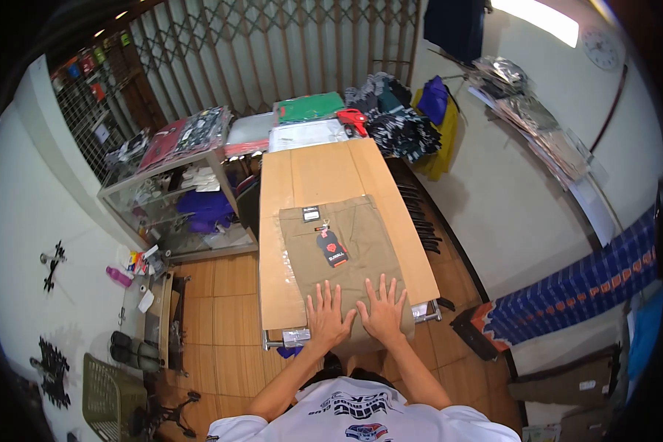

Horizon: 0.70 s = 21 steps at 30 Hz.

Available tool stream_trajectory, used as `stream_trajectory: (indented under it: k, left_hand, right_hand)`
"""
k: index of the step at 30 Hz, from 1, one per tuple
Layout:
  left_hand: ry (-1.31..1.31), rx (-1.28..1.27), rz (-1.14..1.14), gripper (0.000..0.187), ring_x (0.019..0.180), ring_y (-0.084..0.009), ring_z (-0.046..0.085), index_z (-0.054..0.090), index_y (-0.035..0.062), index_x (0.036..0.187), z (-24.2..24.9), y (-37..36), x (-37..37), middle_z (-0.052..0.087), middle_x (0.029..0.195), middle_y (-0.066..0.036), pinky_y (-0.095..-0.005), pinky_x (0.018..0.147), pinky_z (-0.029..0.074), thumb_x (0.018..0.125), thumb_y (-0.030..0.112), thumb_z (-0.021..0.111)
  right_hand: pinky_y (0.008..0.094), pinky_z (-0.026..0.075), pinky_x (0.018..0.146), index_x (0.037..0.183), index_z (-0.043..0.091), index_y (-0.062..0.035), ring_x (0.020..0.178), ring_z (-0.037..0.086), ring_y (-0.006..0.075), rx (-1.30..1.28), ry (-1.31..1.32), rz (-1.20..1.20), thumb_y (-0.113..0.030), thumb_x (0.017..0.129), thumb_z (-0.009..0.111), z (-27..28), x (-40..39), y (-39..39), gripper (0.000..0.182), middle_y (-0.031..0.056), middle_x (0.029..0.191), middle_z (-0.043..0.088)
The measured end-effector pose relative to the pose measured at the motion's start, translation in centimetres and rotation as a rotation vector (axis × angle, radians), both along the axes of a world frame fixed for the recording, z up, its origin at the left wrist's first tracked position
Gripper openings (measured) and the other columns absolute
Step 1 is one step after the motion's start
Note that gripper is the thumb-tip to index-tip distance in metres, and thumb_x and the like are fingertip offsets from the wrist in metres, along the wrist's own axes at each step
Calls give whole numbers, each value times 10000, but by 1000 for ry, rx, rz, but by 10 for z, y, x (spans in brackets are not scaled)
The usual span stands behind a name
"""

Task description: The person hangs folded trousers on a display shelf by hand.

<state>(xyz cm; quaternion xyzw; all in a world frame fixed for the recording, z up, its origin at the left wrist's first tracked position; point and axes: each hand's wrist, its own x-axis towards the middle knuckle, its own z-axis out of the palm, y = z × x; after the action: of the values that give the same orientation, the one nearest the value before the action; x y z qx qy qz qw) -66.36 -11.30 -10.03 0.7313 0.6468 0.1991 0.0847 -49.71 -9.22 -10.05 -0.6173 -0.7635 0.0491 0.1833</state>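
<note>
A pair of khaki trousers (362,247) lies folded flat on a cardboard-topped table (317,173), its lower end hanging over the near edge. On the cloth sit a black and red hang tag (334,250) and a small label (311,214) at the waistband. My left hand (328,317) rests flat on the trousers' left side, fingers spread and pointing away from me. To its right, my right hand (382,309) presses flat on the same cloth, fingers apart. Neither hand grips anything. A strip of clear plastic shows along the trousers' left edge.
Beyond the table are a green packet (309,107), a red tape dispenser (353,121) and bundled dark cloth (401,132). A glass display case (177,184) stands left. Hangers (418,214) line the table's right side. A green basket (113,394) sits lower left.
</note>
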Motion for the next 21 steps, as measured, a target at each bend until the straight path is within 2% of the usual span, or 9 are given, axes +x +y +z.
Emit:
stream_trajectory:
  k: [1,5,10,17,19,20,21]
  left_hand:
    - [46,9,-10,757,1472,-433,158,307,28,1514,1,-2,0,204,1583,-258,-623,1152,133,952,504,482]
    - [61,41,46,755,1463,-432,181,310,43,1515,-1,0,1,229,1577,-245,-612,1151,148,948,509,488]
    - [84,17,51,663,1474,-400,182,317,83,1522,-2,-1,3,218,1593,-209,-592,1164,160,981,443,452]
    - [96,66,148,599,1471,-397,190,323,100,1519,-8,-14,9,228,1591,-198,-589,1163,174,1001,385,421]
    - [15,74,141,522,1455,-398,241,403,84,1473,-10,-32,12,300,1559,-205,-577,1173,161,999,294,456]
    - [12,78,176,522,1455,-398,241,403,84,1473,-13,-46,10,300,1559,-205,-577,1173,161,999,294,456]
    - [-122,113,102,458,1429,-382,300,477,66,1412,-17,-61,7,386,1501,-205,-544,1174,194,987,237,489]
  right_hand:
    - [725,110,1094,1504,389,-173,1446,167,498,2,1,26,-448,926,557,0,0,0,661,236,1569,264]
    - [698,73,1118,1501,393,-167,1448,171,493,-18,1,12,-462,926,543,1,-1,2,663,237,1569,266]
    - [692,59,1125,1501,392,-155,1455,156,488,-41,-8,41,-451,932,531,-1,-1,2,657,237,1580,241]
    - [679,76,1132,1511,367,-139,1472,137,456,-67,-22,3,-318,953,537,10,-3,1,611,227,1594,212]
    - [679,79,1132,1509,368,-135,1473,138,453,-84,-31,29,-307,957,530,10,-3,1,600,226,1593,216]
    - [680,82,1131,1507,370,-130,1474,138,451,-99,-38,13,-296,962,522,9,-1,1,590,225,1592,220]
    - [678,90,1131,1498,381,-116,1465,162,455,-96,-23,20,-269,962,525,9,0,1,576,231,1582,241]
